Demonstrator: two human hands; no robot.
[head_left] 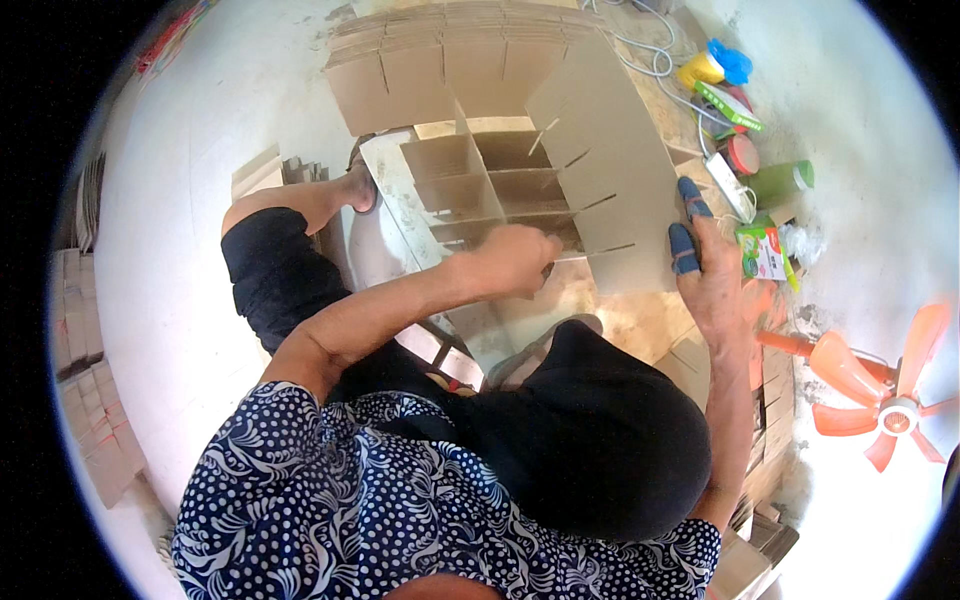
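Brown sheet (622, 150), long axis forward, outer edge in the right hand (710, 265), slots toward the left hand (510, 262), apart at the divider grid (432, 155), hold there unclear.

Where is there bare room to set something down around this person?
The pale floor at left looks bare between the cardboard stacks and the bent left leg. It is crowded around the left hand, at the cardboard divider, and beyond the right hand, with a power strip, green container, packet and orange fan.
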